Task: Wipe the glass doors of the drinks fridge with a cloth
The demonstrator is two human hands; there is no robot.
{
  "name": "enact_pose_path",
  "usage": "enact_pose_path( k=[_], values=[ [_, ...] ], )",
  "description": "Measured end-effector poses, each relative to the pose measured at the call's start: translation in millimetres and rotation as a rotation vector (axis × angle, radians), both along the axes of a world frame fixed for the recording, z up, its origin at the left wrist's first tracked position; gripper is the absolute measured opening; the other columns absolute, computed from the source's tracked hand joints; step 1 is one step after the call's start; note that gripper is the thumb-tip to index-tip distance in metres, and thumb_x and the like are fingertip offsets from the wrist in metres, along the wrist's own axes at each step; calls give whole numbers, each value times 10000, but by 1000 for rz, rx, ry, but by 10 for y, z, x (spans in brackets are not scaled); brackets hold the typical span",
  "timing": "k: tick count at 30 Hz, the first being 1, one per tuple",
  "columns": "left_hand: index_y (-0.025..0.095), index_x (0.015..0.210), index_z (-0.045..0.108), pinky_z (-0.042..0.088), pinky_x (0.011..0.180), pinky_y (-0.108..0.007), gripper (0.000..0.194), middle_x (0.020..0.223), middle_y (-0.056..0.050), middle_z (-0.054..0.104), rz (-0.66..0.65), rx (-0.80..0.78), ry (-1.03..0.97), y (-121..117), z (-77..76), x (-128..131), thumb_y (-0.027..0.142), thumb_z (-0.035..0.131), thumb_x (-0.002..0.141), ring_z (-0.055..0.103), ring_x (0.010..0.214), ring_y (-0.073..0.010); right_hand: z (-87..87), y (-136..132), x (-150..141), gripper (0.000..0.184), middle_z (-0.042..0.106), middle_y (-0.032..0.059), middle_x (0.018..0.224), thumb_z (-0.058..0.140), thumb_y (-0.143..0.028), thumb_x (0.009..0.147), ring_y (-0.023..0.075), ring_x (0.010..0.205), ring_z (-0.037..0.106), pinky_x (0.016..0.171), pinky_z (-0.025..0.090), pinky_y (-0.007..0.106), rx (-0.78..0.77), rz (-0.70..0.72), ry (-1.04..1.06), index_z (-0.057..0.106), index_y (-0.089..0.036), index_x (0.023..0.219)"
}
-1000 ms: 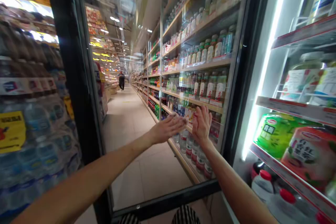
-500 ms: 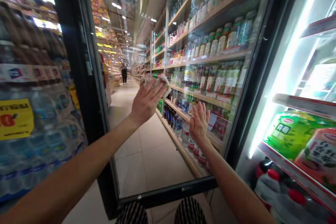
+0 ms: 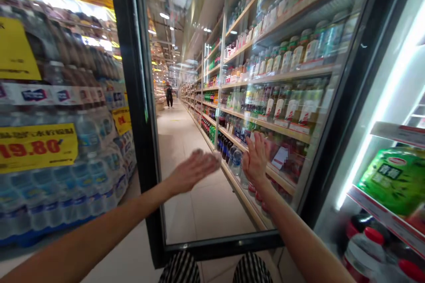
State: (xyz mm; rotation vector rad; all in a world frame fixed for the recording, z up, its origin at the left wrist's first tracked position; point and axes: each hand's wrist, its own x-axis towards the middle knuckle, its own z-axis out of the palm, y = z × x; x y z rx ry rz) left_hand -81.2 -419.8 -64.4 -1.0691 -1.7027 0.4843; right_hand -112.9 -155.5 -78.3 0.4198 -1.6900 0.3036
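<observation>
In the head view, a glass door point(image 3: 186, 212) with a black frame stands open before me. My left hand point(image 3: 191, 170) lies over a pale cloth point(image 3: 216, 155) low on the pane, blurred by motion; only a bit of the cloth shows past the fingertips. To its right, my right hand point(image 3: 256, 159) is held up at the glass, palm toward it, with fingers stretched out and nothing in them. Through or in the pane, behind both hands, appear shelves of bottled drinks point(image 3: 299, 106).
Lit cooler shelves at the right hold a green drink pouch point(image 3: 393, 181) and bottles with red caps point(image 3: 368, 247). Stacked packs of water bottles point(image 3: 66, 190) with yellow price signs point(image 3: 36, 146) stand at the left. A person point(image 3: 169, 95) in dark clothes appears far down the aisle.
My left hand moved up the glass with the cloth, then back down. My right hand stays at the glass. The view has turned left, showing more of the stacked bottles.
</observation>
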Motion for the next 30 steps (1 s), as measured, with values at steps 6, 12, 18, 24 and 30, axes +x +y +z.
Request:
enact_pose_path(
  k=[6, 12, 18, 24, 30],
  values=[
    [293, 1321, 376, 194, 1129, -408, 467, 1401, 42, 366, 35, 4, 5, -150, -202, 50, 173, 392, 870, 199, 1354, -157, -49, -59, 82, 544, 245, 83, 1474, 378, -173, 834, 228, 1373, 165, 1092, 155, 508, 25, 26, 13, 297, -240, 1369],
    [268, 1331, 359, 148, 1135, -392, 464, 1386, 25, 399, -13, 14, 5, -176, -63, 38, 177, 390, 877, 169, 1361, -148, -69, -167, 113, 546, 251, 93, 1471, 377, -154, 844, 233, 1370, 174, 1091, 165, 500, 61, 48, 25, 282, -230, 1377],
    [216, 1302, 406, 195, 1104, -453, 458, 1365, -45, 432, 82, 508, 162, 4, 406, -28, 107, 409, 857, 127, 1372, -196, -36, -255, 110, 559, 241, 87, 1476, 384, -156, 850, 228, 1370, 175, 1090, 174, 491, 41, 74, 48, 255, -243, 1387],
    [241, 1305, 393, 175, 1123, -376, 446, 1392, 3, 397, -44, -31, 19, 214, 282, -13, 132, 378, 873, 152, 1365, -143, -72, -158, 116, 551, 239, 86, 1477, 370, -157, 850, 231, 1369, 179, 1085, 186, 500, 20, 77, 23, 266, -240, 1384],
    [175, 1315, 379, 202, 1102, -424, 451, 1380, -56, 412, -18, 394, 77, 533, 421, -156, 101, 363, 870, 122, 1372, -197, -139, -19, 189, 556, 247, 80, 1473, 350, -161, 853, 245, 1363, 197, 1071, 209, 539, -43, 109, 25, 244, -255, 1391]
  ],
)
